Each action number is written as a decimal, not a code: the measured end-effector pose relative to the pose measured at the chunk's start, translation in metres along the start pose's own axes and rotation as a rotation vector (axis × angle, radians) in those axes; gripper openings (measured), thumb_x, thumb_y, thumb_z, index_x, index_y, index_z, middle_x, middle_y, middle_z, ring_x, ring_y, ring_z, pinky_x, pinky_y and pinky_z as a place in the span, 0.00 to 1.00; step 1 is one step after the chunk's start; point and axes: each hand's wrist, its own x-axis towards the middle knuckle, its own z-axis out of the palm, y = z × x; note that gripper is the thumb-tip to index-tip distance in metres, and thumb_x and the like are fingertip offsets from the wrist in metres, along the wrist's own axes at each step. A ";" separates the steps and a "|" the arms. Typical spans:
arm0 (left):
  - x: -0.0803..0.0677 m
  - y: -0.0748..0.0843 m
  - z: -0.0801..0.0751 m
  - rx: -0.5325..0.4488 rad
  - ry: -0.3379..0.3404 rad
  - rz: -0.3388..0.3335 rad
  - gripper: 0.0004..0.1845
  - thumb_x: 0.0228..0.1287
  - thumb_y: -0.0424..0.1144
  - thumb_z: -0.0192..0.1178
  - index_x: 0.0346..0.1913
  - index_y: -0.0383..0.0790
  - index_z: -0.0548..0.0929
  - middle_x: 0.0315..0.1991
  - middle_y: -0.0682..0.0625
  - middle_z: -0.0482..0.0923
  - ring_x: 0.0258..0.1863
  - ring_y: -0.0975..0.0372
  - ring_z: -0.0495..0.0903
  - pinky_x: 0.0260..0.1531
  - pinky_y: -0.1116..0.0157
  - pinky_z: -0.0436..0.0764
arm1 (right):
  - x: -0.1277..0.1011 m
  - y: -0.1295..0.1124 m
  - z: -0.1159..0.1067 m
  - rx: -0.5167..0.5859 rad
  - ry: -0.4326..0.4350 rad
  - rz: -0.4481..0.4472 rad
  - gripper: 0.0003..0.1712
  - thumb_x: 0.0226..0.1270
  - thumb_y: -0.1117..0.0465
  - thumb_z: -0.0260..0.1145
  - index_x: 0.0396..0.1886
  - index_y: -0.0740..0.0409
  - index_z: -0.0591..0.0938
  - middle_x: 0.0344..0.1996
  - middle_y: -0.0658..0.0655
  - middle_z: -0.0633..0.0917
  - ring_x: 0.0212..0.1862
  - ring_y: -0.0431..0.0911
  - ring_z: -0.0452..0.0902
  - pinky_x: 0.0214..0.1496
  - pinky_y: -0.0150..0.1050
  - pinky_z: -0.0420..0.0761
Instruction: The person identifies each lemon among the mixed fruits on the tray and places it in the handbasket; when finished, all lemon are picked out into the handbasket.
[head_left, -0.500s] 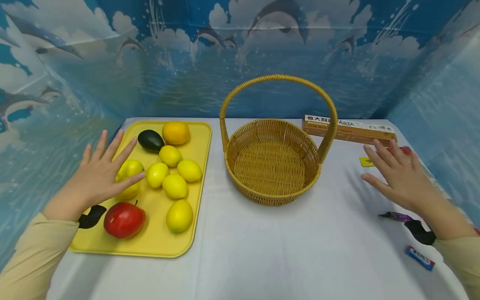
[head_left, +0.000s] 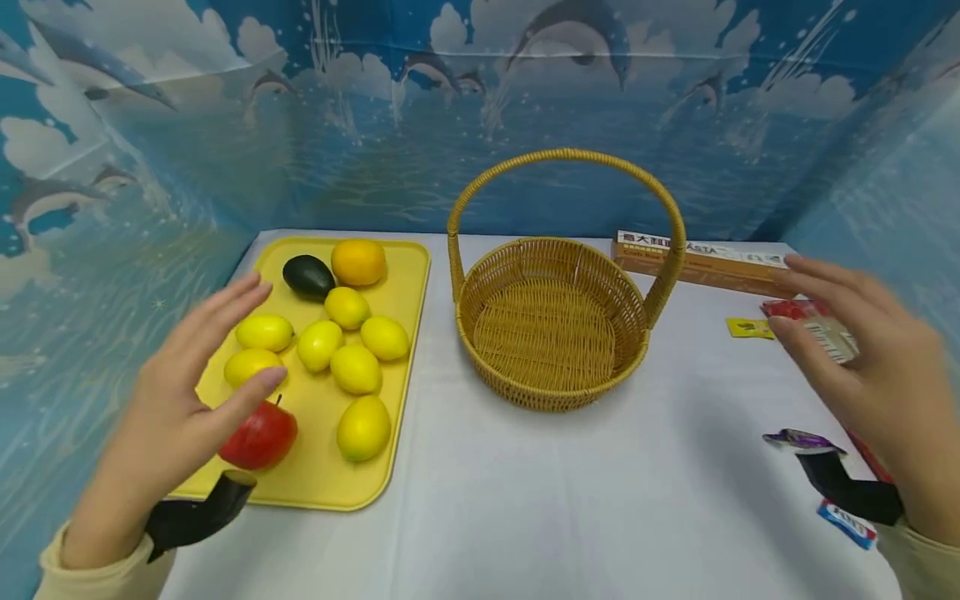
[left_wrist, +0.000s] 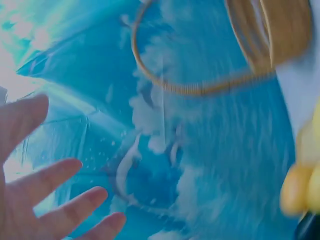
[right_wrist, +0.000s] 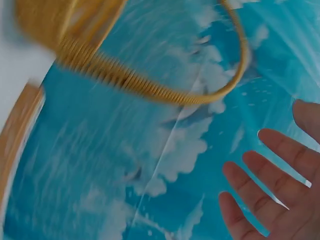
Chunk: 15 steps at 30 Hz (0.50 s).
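Note:
My left hand [head_left: 176,379] is raised over the left side of a yellow tray [head_left: 322,492], holding nothing, fingers apart from the thumb. Under and beside it on the tray are a red apple [head_left: 262,437], several lemons [head_left: 356,369], a dark green avocado [head_left: 308,277] and an orange-yellow fruit [head_left: 358,262]. On the right, my right hand [head_left: 870,358] hovers over some packets, also without anything in it. Fingers of the left hand [left_wrist: 75,205] and of the right hand [right_wrist: 270,185] show spread in the wrist views.
A wicker basket [head_left: 551,396] with a tall handle stands mid-table, nothing inside. Behind it on the right lies a pasta box [head_left: 697,265]. A yellow packet [head_left: 748,327], a purple-wrapped sweet [head_left: 804,440] and a blue packet [head_left: 847,525] lie at right. A dolphin-print curtain [head_left: 360,167] surrounds the table.
Both hands have turned from palms down with spread fingers to palms facing inward, thumbs apart from the fingers. The head view has shifted slightly. The objects stay in place.

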 end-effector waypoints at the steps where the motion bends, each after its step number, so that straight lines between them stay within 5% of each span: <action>1: -0.005 0.001 0.007 -0.052 0.021 -0.007 0.37 0.54 0.29 0.67 0.68 0.47 0.67 0.68 0.51 0.60 0.66 0.58 0.57 0.63 0.59 0.57 | -0.002 -0.003 0.003 0.048 0.034 -0.012 0.22 0.64 0.64 0.65 0.58 0.65 0.76 0.58 0.63 0.74 0.60 0.52 0.67 0.61 0.32 0.62; 4: -0.019 -0.002 0.031 -0.161 0.029 -0.077 0.35 0.54 0.24 0.65 0.66 0.46 0.70 0.64 0.53 0.66 0.63 0.62 0.62 0.57 0.75 0.62 | -0.009 -0.009 0.016 0.234 0.068 -0.029 0.20 0.63 0.69 0.64 0.55 0.65 0.79 0.54 0.58 0.78 0.54 0.42 0.70 0.53 0.24 0.66; 9: -0.037 -0.014 0.063 -0.356 -0.025 -0.245 0.28 0.62 0.25 0.59 0.65 0.42 0.70 0.61 0.52 0.68 0.60 0.63 0.65 0.54 0.75 0.66 | -0.018 -0.013 0.048 0.500 -0.015 0.035 0.22 0.59 0.78 0.62 0.54 0.68 0.78 0.52 0.55 0.79 0.54 0.40 0.71 0.49 0.24 0.70; 15: -0.052 -0.027 0.093 -0.439 -0.045 -0.346 0.23 0.64 0.28 0.59 0.62 0.36 0.71 0.60 0.49 0.70 0.58 0.64 0.67 0.53 0.75 0.67 | -0.026 -0.020 0.087 0.602 -0.191 0.109 0.20 0.63 0.74 0.61 0.55 0.61 0.78 0.50 0.56 0.79 0.54 0.39 0.70 0.47 0.25 0.72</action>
